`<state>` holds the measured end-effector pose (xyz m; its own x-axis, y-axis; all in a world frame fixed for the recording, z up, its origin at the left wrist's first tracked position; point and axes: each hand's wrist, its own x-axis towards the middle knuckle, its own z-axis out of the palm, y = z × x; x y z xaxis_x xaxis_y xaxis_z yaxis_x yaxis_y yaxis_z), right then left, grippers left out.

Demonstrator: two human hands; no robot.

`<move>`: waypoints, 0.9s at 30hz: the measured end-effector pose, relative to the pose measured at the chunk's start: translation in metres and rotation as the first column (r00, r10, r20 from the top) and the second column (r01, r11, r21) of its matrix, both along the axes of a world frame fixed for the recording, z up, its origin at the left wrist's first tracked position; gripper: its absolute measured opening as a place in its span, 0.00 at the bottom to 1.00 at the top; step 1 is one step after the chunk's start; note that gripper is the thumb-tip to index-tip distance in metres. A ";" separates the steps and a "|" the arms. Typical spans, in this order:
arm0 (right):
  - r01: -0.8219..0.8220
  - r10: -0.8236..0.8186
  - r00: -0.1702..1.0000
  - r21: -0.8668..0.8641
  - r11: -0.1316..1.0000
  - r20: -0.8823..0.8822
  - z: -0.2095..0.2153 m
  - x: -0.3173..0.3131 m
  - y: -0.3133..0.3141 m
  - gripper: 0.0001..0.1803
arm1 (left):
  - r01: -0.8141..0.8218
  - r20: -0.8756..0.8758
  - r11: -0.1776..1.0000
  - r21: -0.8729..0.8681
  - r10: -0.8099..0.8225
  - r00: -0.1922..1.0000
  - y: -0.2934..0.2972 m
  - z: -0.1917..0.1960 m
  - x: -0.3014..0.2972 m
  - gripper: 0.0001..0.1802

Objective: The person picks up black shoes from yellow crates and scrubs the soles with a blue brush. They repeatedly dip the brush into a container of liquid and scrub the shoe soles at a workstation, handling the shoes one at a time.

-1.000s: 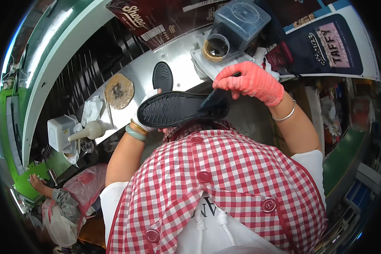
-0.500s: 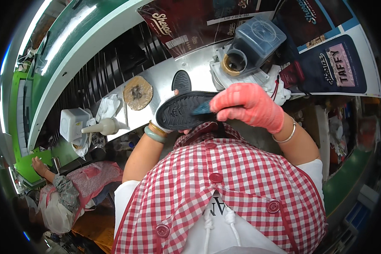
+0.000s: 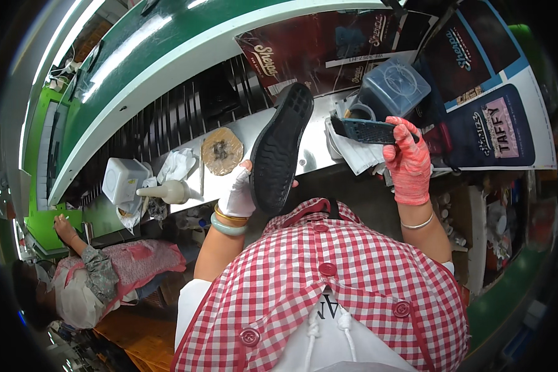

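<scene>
Head view: left hand (image 3: 237,195), white-gloved, closed around black shoe sole (image 3: 280,149), tread side up, raised above metal bench (image 3: 310,158). Right hand (image 3: 409,162), in pink glove, clamped on dark flat brush (image 3: 367,131) beside grey lidded container (image 3: 394,88). Squeeze bottle (image 3: 167,191) and round brown pad (image 3: 222,150) resting on bench, left of sole.
</scene>
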<state>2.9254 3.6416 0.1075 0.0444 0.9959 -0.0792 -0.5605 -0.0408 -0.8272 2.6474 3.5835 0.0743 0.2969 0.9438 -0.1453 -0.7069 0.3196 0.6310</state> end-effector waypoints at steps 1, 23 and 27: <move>-0.004 0.004 1.000 -0.008 1.000 0.029 -0.004 0.003 0.000 0.13 | -0.015 -0.024 1.000 0.028 0.015 1.000 0.000 0.002 0.001 0.47; -0.041 0.032 0.994 -0.091 0.995 -0.106 -0.033 0.003 0.024 0.11 | 0.330 -0.148 0.058 0.942 0.956 0.254 0.012 0.064 -0.052 0.25; -0.053 0.043 0.995 -0.109 0.993 -0.093 -0.037 0.002 0.022 0.11 | 0.467 -0.120 -0.003 0.884 0.965 0.234 0.027 0.075 -0.060 0.28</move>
<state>2.9275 3.6635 0.0709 -0.0153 0.9814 -0.1915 -0.6278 -0.1585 -0.7621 2.5875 3.6108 0.1496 0.3859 0.3220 0.8645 0.5221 -0.8488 0.0831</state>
